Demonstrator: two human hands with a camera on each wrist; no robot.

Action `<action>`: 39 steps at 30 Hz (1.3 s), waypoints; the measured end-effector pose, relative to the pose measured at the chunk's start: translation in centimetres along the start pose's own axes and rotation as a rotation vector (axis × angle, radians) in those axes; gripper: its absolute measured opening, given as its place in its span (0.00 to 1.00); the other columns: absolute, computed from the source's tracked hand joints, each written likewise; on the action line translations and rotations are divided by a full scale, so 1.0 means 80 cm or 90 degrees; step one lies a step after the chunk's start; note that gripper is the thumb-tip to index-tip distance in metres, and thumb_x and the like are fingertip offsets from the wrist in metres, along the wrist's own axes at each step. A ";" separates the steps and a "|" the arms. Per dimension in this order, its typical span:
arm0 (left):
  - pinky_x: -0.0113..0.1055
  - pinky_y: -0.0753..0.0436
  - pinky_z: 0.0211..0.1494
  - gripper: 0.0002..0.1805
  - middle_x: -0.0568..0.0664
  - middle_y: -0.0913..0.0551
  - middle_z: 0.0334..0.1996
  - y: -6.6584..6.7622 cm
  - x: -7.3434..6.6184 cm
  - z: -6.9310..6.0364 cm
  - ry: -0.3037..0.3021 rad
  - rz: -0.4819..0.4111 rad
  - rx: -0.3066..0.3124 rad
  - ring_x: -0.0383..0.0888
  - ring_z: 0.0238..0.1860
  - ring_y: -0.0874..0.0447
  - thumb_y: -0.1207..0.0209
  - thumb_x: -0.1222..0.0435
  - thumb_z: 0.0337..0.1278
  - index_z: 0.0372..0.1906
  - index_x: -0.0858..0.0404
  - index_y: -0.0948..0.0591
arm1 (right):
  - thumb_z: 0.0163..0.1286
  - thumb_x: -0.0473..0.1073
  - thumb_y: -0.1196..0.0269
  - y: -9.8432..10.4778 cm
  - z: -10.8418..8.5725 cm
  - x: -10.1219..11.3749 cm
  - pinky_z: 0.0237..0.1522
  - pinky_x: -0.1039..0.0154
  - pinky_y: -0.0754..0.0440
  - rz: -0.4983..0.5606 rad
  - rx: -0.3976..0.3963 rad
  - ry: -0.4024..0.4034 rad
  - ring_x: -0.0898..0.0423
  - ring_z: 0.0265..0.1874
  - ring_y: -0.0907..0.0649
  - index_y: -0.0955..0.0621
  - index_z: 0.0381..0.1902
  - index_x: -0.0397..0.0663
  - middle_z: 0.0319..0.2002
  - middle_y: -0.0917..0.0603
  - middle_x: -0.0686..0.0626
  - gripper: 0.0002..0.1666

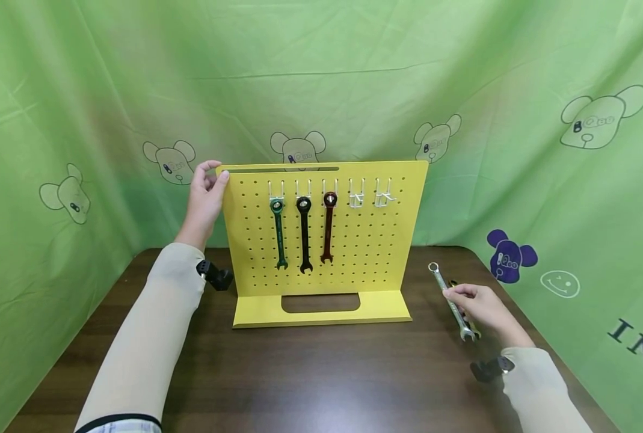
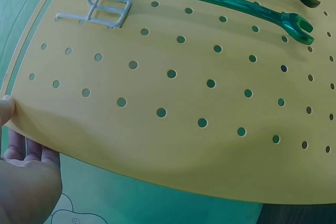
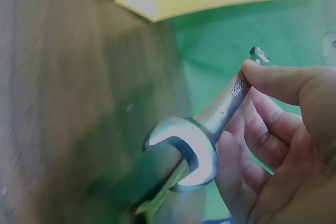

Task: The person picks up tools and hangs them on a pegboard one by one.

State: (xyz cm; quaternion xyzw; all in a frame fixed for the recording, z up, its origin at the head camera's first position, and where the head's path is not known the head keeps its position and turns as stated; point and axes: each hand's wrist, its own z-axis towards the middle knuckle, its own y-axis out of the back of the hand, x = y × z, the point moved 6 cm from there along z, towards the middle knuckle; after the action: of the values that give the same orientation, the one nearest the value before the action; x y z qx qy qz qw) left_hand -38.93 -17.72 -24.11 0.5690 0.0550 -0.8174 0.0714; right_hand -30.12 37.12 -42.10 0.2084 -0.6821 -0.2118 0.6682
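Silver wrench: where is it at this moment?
In the head view, the silver wrench is on the right side, pinched in the person's right grip, to the right of the yellow pegboard.

through my cameras i see a shiny silver wrench (image 1: 456,312), held slanted, open end nearer me, right of a standing yellow board (image 1: 375,252) with little holes, green wrench (image 1: 279,237), black wrench (image 1: 305,237), red wrench (image 1: 328,231) hanging on it

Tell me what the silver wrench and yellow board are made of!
The silver wrench looks like polished metal, probably steel: it gleams brightly. The yellow board has a smooth, even yellow finish and thin edges, so perhaps painted metal, though plastic is possible.
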 end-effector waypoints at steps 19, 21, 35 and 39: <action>0.36 0.23 0.47 0.15 0.48 0.26 0.42 0.003 0.002 0.000 0.007 -0.001 -0.004 0.42 0.41 0.26 0.48 0.60 0.76 0.62 0.52 0.31 | 0.76 0.46 0.40 -0.032 0.001 0.126 0.32 0.56 0.15 0.054 0.061 0.132 0.52 0.27 0.17 0.21 0.53 0.32 0.33 0.19 0.42 0.21; 0.35 0.23 0.47 0.15 0.49 0.26 0.43 0.002 0.002 0.001 0.004 0.004 -0.005 0.42 0.41 0.26 0.48 0.59 0.76 0.62 0.53 0.31 | 0.76 0.46 0.40 -0.036 0.001 0.140 0.32 0.56 0.15 0.054 0.060 0.154 0.52 0.27 0.17 0.21 0.52 0.32 0.34 0.18 0.40 0.20; 0.34 0.24 0.47 0.17 0.49 0.26 0.42 0.000 0.001 0.000 -0.007 0.009 -0.008 0.42 0.42 0.26 0.49 0.60 0.77 0.63 0.55 0.32 | 0.76 0.48 0.39 -0.056 0.010 0.221 0.33 0.62 0.17 0.075 0.053 0.203 0.55 0.28 0.19 0.20 0.54 0.33 0.34 0.19 0.45 0.22; 0.35 0.24 0.47 0.17 0.48 0.26 0.42 0.000 0.000 0.000 -0.007 0.007 -0.009 0.42 0.41 0.27 0.48 0.60 0.76 0.64 0.56 0.32 | 0.76 0.49 0.39 -0.063 0.017 0.235 0.35 0.63 0.17 0.092 0.054 0.206 0.56 0.31 0.19 0.21 0.55 0.32 0.34 0.20 0.46 0.24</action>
State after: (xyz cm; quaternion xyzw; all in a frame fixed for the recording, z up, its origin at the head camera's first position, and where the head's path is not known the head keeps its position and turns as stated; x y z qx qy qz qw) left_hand -38.94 -17.75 -24.13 0.5640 0.0569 -0.8199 0.0799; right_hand -31.83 22.31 -29.54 0.2183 -0.5873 -0.0976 0.7733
